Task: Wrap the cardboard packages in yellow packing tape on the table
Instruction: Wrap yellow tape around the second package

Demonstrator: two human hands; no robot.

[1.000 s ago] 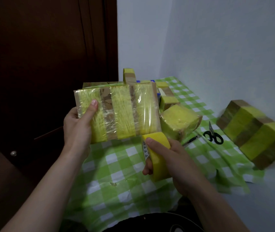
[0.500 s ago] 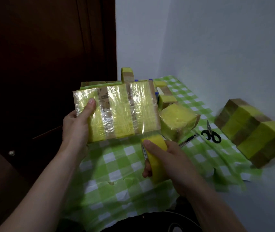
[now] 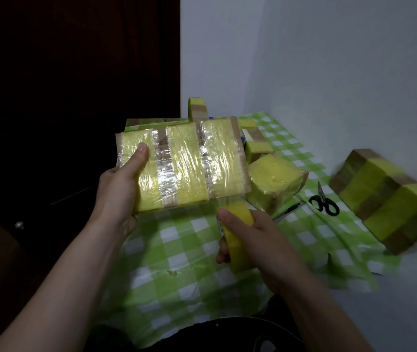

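The held package (image 3: pixel 182 163) is a flat, rectangular cardboard slab, raised above the green-and-white checked tablecloth (image 3: pixel 177 252) at the centre of the view. Its long axis runs left to right, the right end tipped slightly higher and farther away, and its broad face is turned up toward the camera. Three wide yellow bands cross it the short way, with narrow brown cardboard stripes between them under crinkled, glossy film that catches the light. The left hand (image 3: pixel 118 191) grips the package's left end, thumb pressed flat on the front face and the fingers hidden behind. The right hand (image 3: pixel 260 240) is curled round the yellow tape roll (image 3: pixel 239 257), which stands on edge just below the package's lower right corner; a short translucent stretch of tape joins the two. Behind and to the right, on the cloth, sit a chunky cube-like parcel (image 3: pixel 273 181) almost fully yellow, black-handled scissors (image 3: pixel 324 203) and a dark pen (image 3: pixel 286 210). A long block (image 3: pixel 390 196), striped brown and yellow, lies at the far right, blurred.
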